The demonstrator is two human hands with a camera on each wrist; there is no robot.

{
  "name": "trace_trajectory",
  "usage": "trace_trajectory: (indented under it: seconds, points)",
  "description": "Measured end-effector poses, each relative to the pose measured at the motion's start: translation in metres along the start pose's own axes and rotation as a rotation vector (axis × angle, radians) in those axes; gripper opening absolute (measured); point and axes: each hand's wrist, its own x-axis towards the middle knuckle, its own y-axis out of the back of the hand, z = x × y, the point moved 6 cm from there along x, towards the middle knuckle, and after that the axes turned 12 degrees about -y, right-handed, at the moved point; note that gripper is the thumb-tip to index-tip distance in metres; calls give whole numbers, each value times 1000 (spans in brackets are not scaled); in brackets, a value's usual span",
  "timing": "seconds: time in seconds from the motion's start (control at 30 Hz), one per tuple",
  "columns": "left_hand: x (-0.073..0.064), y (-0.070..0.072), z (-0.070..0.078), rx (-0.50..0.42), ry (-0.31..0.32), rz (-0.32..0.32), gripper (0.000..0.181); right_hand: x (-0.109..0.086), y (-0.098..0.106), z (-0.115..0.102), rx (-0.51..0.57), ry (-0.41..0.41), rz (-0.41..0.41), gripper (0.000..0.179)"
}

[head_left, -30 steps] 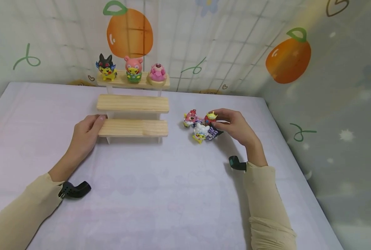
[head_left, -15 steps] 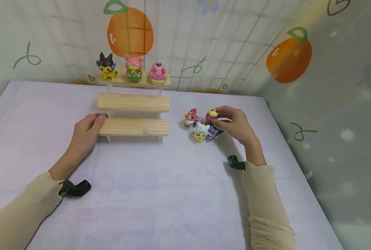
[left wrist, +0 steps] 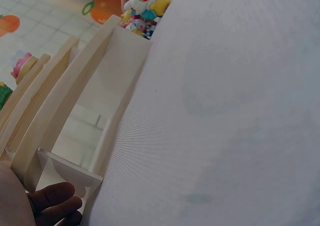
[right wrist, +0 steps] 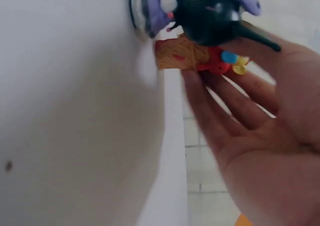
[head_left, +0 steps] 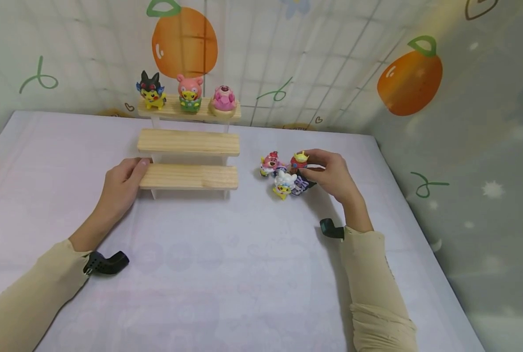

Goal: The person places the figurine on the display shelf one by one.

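right grip (head_left: pixel 336 177) pinches the red figurine (head_left: pixel 298 162) between thumb (head_left: pixel 312 175) and fingers (head_left: pixel 322 155)

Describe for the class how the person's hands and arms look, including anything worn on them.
The left hand and right hand are bare, without gloves. The left sleeve and right sleeve are long, plain and beige; the right shows creased folds. A bent black device sits at the left sleeve's end, and a similar dark device at the right's.

One figurine (head_left: pixel 299 161) is red and yellow; the shelves (head_left: pixel 188 176) are pale, wood-grained; the sleeves (head_left: pixel 375 274) beige.
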Motion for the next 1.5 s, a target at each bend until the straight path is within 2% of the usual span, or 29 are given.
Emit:
trace_trajectory:
  seconds: [0.3,0.47,0.7,0.9,1.27,1.5]
  points:
    - [0,0,-1,2,9,0,50,-5,19,1,47,-37,238,48]
    - [0,1,0,-9,13,-1,49,-10,28,-8,116,-10,290,47]
    - [1,2,-1,-12,11,7,48,-17,30,-27,107,49,287,44]
    - [1,0,-2,-30,-2,17,47,-25,22,-56,91,90,254,45]
    - [1,-3,0,-26,-1,-9,52,-30,-13,-116,163,240,179,39]
    - [1,-1,-1,-12,-4,7,51,-26,-43,-151,175,299,95,40]
